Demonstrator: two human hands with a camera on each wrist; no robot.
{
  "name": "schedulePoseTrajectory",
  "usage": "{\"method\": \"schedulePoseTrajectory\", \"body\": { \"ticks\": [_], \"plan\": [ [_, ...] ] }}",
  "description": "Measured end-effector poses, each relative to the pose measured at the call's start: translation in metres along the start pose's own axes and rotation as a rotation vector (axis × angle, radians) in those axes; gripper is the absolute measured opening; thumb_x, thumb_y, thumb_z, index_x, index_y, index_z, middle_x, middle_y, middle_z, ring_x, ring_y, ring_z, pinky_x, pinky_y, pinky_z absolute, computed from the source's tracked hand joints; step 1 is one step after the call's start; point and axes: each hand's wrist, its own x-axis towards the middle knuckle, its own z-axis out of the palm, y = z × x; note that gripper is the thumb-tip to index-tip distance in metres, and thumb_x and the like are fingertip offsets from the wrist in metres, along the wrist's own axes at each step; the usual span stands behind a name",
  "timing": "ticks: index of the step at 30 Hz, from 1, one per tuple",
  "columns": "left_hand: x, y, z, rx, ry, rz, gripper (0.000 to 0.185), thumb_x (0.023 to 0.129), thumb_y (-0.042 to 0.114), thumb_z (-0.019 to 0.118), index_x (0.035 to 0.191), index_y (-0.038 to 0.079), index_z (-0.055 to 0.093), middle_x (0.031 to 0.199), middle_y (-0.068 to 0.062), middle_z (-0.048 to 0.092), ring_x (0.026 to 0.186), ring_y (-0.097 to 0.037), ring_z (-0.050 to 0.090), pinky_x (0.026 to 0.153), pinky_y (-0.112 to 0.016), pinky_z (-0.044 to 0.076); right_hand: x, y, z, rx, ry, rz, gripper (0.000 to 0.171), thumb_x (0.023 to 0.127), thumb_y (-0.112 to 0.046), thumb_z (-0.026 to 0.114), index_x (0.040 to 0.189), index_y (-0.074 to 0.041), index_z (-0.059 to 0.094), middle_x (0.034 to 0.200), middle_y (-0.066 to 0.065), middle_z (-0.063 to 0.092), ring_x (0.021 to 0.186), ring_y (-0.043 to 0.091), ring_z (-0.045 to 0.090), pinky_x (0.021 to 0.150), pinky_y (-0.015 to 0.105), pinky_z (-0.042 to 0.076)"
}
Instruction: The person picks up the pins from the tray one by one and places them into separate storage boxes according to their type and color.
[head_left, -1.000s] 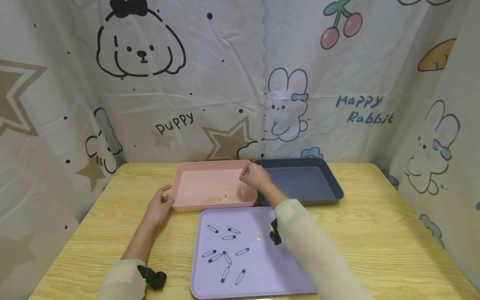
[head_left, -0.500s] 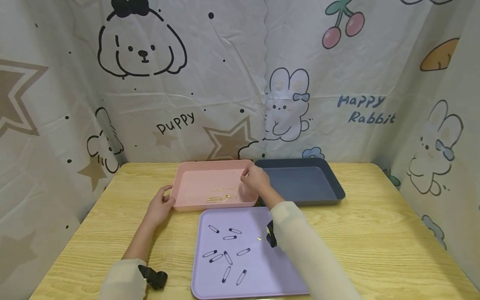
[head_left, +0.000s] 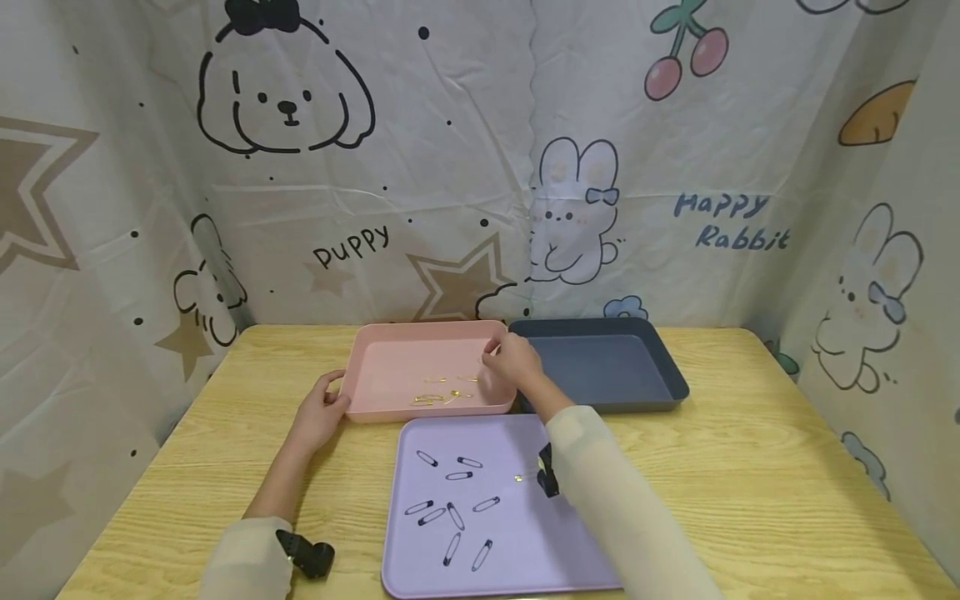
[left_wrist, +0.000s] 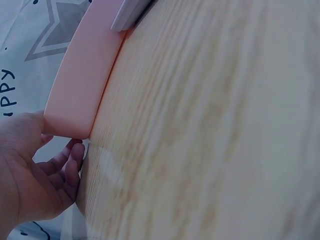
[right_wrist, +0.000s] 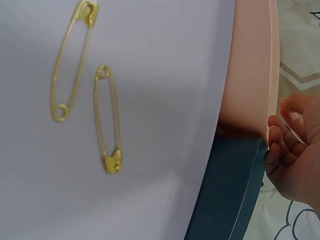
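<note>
My left hand [head_left: 317, 414] grips the left end of the pink tray [head_left: 397, 354], with curled fingers at its lower corner in the left wrist view. Over the tray's right end, my right hand [head_left: 513, 362] has its fingers curled and thumb close to the index finger. Whether anything is between those fingertips is hidden. Several gold safety pins [head_left: 429, 399] lie in the pink tray. Several black-tipped safety pins [head_left: 486, 504] are spread over the purple tray [head_left: 525, 550]. Two gold safety pins [right_wrist: 107, 120] lie there too, seen large in the right wrist view.
A dark blue tray [head_left: 600, 367] stands at the right, against the pink one. Both trays sit at the back of the wooden table [head_left: 765, 483], close to a printed curtain [head_left: 450, 167]. The purple tray lies in front of them.
A thin pin-like piece showed at my right fingertips a second ago and is out of sight now. That hand has shifted slightly right. My left hand has stayed on the pink tray.
</note>
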Motion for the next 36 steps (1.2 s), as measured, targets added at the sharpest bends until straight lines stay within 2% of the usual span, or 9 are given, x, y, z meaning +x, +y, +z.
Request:
{"method": "schedulePoseTrajectory", "body": {
  "ticks": [16, 26, 36],
  "plan": [
    [0.0, 0.0, 0.001, -0.012, -0.001, 0.009, 0.051, 0.095, 0.017, 0.042, 0.144, 0.008, 0.029, 0.107, -0.019, 0.053, 0.089, -0.02, 0.051, 0.07, -0.023, 0.044, -0.009, 0.006, -0.008, 0.092, 0.022, -0.074, 0.014, 0.082, -0.022, 0.064, 0.087, -0.01, 0.069, 0.078, 0.006, 0.064, 0.069, 0.017, 0.055, 0.058, 0.025, 0.041],
    [0.001, 0.0, 0.001, -0.004, 0.003, 0.013, 0.052, 0.095, 0.017, 0.042, 0.145, 0.008, 0.029, 0.106, -0.018, 0.052, 0.088, -0.021, 0.05, 0.069, -0.024, 0.043, -0.022, 0.014, -0.013, 0.169, -0.005, -0.094, 0.012, 0.083, -0.02, 0.066, 0.085, -0.008, 0.067, 0.073, 0.005, 0.059, 0.063, 0.015, 0.05, 0.053, 0.022, 0.038],
    [0.001, -0.002, 0.002, 0.001, 0.008, 0.016, 0.052, 0.095, 0.018, 0.042, 0.144, 0.008, 0.029, 0.099, -0.014, 0.05, 0.085, -0.019, 0.048, 0.069, -0.025, 0.041, -0.041, 0.024, -0.022, 0.171, -0.032, -0.147, 0.012, 0.084, -0.019, 0.066, 0.088, -0.008, 0.068, 0.077, 0.004, 0.059, 0.07, 0.014, 0.05, 0.059, 0.023, 0.04]
  ]
}}
